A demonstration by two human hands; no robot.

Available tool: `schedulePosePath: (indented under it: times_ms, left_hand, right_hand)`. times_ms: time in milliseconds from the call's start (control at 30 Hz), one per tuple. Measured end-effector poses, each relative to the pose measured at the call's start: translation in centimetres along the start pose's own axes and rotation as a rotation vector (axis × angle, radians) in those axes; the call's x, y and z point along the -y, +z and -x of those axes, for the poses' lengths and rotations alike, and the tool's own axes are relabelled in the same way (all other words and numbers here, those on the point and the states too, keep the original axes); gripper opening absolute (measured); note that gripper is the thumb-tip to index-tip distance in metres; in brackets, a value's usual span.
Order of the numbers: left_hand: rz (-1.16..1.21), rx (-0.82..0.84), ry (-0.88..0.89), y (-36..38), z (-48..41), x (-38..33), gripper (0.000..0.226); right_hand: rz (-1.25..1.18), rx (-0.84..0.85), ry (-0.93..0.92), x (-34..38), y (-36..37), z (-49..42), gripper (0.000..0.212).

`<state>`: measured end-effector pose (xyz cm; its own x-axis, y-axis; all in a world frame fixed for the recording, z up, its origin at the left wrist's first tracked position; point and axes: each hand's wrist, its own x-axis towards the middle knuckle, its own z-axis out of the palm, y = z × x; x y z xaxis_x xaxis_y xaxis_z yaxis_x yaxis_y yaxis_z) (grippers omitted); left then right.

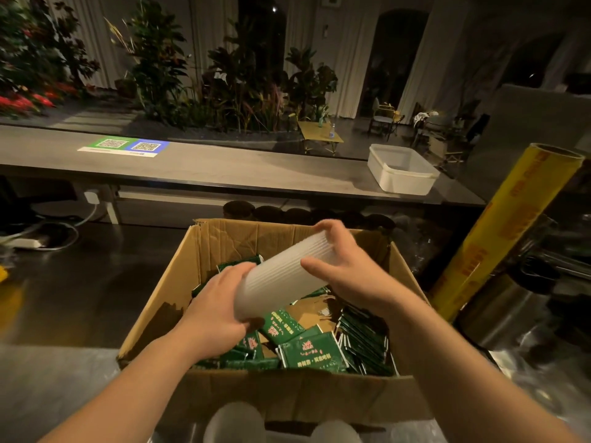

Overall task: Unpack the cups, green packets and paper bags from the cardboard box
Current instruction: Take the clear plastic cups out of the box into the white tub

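Green packets (pixel 310 350) bore red and white printing I could not read on my feed. A sheet with two QR codes (pixel 124 146) lay on the counter (pixel 224 167) beyond. The left hand (pixel 220 302) and right hand (pixel 345 270) gripped a tilted stack of white ribbed cups (pixel 281 276) over the open cardboard box (pixel 287 398) of packets and brown paper bags (pixel 307 311). A yellow wrap roll (pixel 508 231) leaned at its right.

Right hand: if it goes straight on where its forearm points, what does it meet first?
The right hand grips the stack of cups. Carried on away and leftward, it would probably meet the far wall of the cardboard box, unless it passes above the rim.
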<state>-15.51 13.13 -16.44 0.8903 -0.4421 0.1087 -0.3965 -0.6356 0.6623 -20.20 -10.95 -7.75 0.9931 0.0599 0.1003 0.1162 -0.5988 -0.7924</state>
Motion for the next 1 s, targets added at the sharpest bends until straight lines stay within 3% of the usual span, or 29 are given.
schedulePosePath:
  times_ms: [233,433,567,700,767,867,1000]
  left_hand:
    - [0.085,-0.052,0.094,-0.4,6.4,-5.4,0.095]
    - [0.172,0.052,0.159,1.5,12.9,-8.9,0.091]
    - [0.156,0.211,0.197,3.6,16.1,-10.3,0.094]
    - [0.187,0.435,0.077,5.1,17.5,-10.6,0.089]
    - [0.018,0.52,0.107,4.9,17.6,-10.5,0.088]
    - [-0.434,0.496,0.245,4.9,17.4,-8.9,0.097]
    - [-0.657,0.584,0.318,5.7,17.3,-6.3,0.089]
  right_hand:
    - [0.171,0.087,-0.078,6.7,-4.3,7.6,0.064]
    - [0.247,0.069,-0.009,9.4,-5.0,14.9,0.058]
    - [0.303,0.097,0.06,10.4,-4.9,20.4,0.058]
    - [0.416,0.081,0.115,9.1,-2.9,23.4,0.057]
    - [0.487,0.065,0.107,8.2,-1.8,24.8,0.058]
    - [0.593,0.1,0.076,7.3,-0.3,26.2,0.059]
    - [0.673,0.173,0.01,5.7,2.8,26.4,0.06]
